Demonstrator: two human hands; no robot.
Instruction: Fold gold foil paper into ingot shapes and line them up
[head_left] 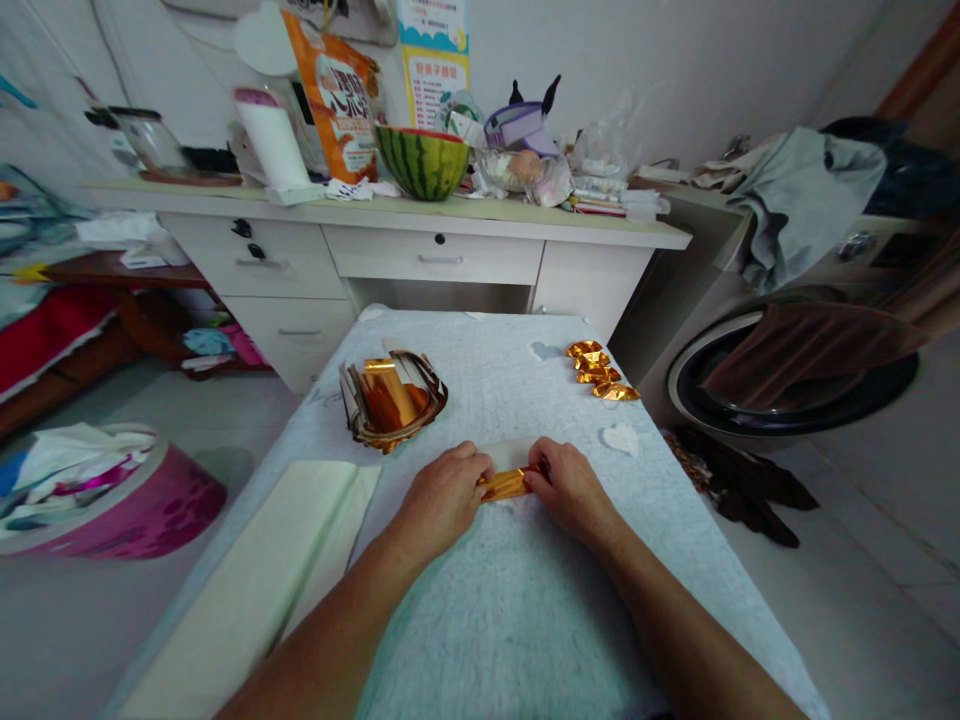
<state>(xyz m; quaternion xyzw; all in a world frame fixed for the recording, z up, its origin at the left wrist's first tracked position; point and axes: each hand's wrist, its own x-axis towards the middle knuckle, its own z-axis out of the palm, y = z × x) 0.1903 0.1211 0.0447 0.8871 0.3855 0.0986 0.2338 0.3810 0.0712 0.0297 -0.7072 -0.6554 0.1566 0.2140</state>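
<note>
Over pale cloth point(487, 610), gold foil point(505, 485) bridges both hands point(448, 487) point(568, 487)

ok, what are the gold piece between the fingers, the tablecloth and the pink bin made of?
Gold piece: likely metallic foil or foil-faced paper, shiny, with creases and bright glints.
Tablecloth: probably fabric, matte and mottled; coating can't be ruled out.
Pink bin: likely plastic, smooth curved wall.

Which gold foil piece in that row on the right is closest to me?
The elongated, shiny gold foil piece at the row's near end, lying farthest right; the others lie beyond it, farther left.
</note>
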